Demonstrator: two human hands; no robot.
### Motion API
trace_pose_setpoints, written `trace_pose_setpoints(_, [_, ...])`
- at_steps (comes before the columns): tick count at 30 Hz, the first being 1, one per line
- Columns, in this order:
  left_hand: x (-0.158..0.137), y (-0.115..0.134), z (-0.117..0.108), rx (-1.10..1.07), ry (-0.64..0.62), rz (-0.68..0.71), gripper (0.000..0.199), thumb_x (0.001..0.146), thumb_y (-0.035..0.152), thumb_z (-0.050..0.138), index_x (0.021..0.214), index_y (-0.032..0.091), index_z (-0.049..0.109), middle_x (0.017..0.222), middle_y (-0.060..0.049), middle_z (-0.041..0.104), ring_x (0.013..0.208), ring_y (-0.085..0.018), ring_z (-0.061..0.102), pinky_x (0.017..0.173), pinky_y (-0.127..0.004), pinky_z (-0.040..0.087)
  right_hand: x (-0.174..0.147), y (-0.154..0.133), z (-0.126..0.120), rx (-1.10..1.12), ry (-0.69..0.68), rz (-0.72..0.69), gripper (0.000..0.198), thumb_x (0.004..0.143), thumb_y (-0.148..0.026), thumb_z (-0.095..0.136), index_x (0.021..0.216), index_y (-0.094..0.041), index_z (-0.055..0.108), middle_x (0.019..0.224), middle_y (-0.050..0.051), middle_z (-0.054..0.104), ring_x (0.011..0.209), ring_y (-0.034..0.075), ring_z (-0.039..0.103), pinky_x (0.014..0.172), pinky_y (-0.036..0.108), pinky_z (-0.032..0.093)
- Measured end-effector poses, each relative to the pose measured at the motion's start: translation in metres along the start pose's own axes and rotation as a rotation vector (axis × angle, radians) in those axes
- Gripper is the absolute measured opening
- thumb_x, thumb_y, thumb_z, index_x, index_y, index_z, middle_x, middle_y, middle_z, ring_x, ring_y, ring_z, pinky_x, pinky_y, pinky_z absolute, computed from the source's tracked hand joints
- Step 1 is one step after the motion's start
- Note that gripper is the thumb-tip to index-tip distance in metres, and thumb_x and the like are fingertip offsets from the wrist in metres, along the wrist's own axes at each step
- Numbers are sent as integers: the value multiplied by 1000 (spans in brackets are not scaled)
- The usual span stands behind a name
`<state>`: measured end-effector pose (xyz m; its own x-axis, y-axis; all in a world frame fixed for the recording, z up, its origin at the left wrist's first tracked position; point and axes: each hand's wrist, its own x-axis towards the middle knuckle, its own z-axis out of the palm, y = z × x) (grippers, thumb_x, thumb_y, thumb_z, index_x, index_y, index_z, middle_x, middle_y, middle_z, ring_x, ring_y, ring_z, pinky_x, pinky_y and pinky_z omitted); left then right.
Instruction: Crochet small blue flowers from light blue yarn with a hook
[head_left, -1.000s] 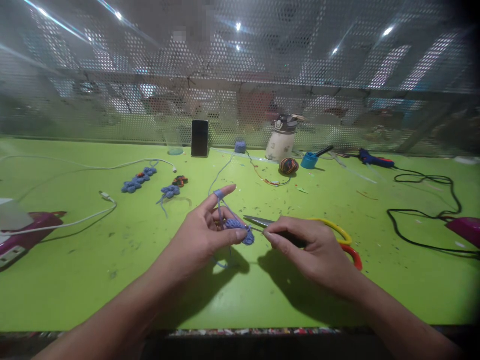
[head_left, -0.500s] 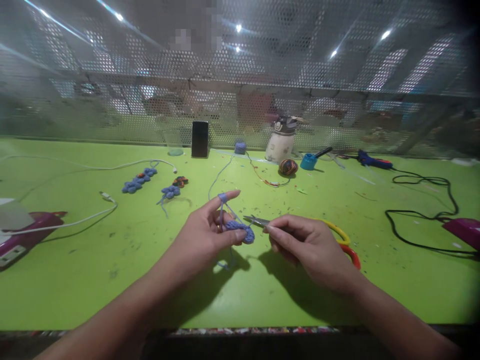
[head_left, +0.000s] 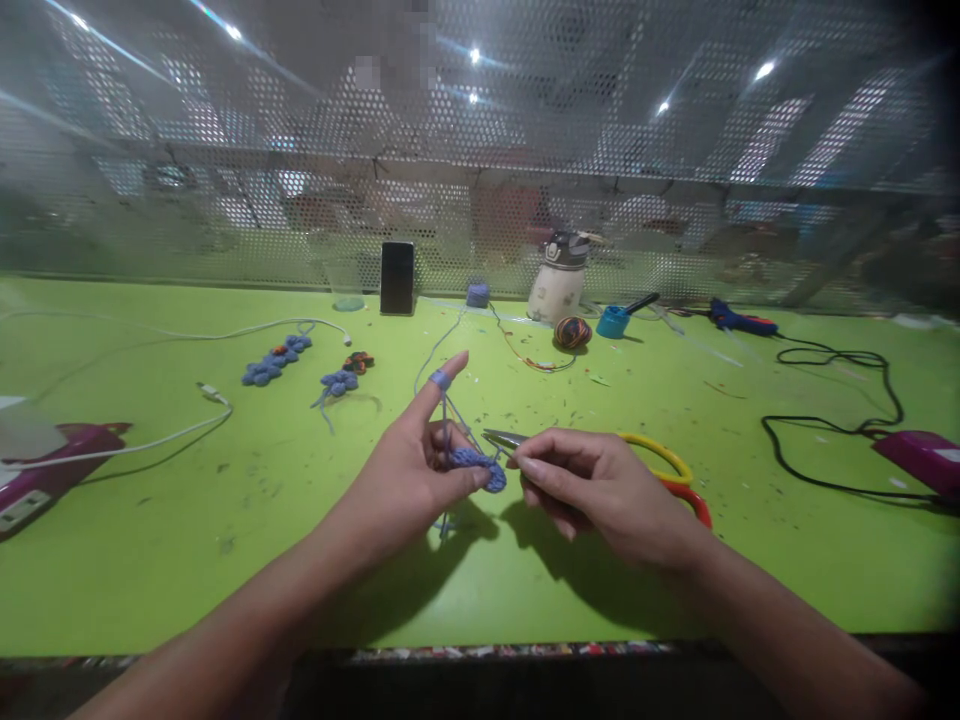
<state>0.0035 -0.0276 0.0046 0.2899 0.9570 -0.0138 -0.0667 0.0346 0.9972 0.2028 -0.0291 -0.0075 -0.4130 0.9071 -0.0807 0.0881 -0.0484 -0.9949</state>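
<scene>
My left hand (head_left: pixel 424 460) pinches a small blue-purple crocheted piece (head_left: pixel 491 474) between thumb and fingers. Its index finger points up, with blue-purple yarn (head_left: pixel 441 379) wound round it and running down to the piece. Close by on the right, my right hand (head_left: pixel 581 480) is closed in a pinch on a thin crochet hook (head_left: pixel 509 458), mostly hidden by the fingers, at the edge of the piece. Scissors with yellow and red handles (head_left: pixel 688 495) lie on the table behind that hand, which covers their middle. A loose yarn tail hangs below the piece.
Toward the back are a yarn ball (head_left: pixel 478 294), a phone (head_left: pixel 397 278), a clear cup (head_left: pixel 347 290), a jar (head_left: pixel 556 285), a multicoloured ball (head_left: pixel 572 333) and a blue holder (head_left: pixel 613 321). Crocheted flowers (head_left: pixel 277 358) and cables lie left; a glue gun (head_left: pixel 742 318) right.
My left index finger has tilted slightly up and left with its yarn. My right hand has shifted a little left, staying close to the crocheted piece. The view has shifted slightly.
</scene>
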Motion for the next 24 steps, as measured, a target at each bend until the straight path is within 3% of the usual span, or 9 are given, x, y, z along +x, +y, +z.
trace_pose_setpoints(8, [2,-7,1,220,81,135,110,73,12,71,157,33,4,64,6,58,63,-17,60,64,-30,48,4,-4,5,40,-55,32,35,80,-46,73,90,-14,65,66,-2,62,43,4,48,42,18,33])
trace_pose_setpoints(14, [-6,-21,4,663,229,443,94,81,11,62,157,29,10,73,1,65,64,-19,60,66,-33,45,9,2,10,166,8,60,33,77,-41,77,93,-14,66,61,-2,62,39,4,47,38,16,29])
trace_pose_setpoints(16, [-9,-23,5,718,266,550,86,82,11,62,156,28,22,77,-2,67,67,-20,61,66,-33,45,10,5,16,255,55,42,31,77,-37,78,94,-14,65,61,-2,63,38,4,46,36,15,27])
trace_pose_setpoints(19, [-11,-20,6,558,344,573,78,80,13,68,149,29,37,79,-2,69,73,-20,63,73,-32,46,11,7,30,413,117,-14,29,78,-33,77,95,-14,64,63,-2,64,37,3,44,34,14,27])
trace_pose_setpoints(21, [-8,-14,3,291,358,442,87,76,15,75,151,27,32,74,1,67,72,-18,63,74,-31,48,11,8,37,480,148,-72,27,79,-33,76,95,-15,65,62,-3,63,37,2,43,34,14,27])
trace_pose_setpoints(24, [-1,-5,-3,-119,235,201,106,66,15,84,153,21,25,66,4,65,64,-14,62,69,-27,49,10,10,41,446,166,-157,24,82,-33,74,95,-15,66,63,-3,63,38,2,45,36,13,29])
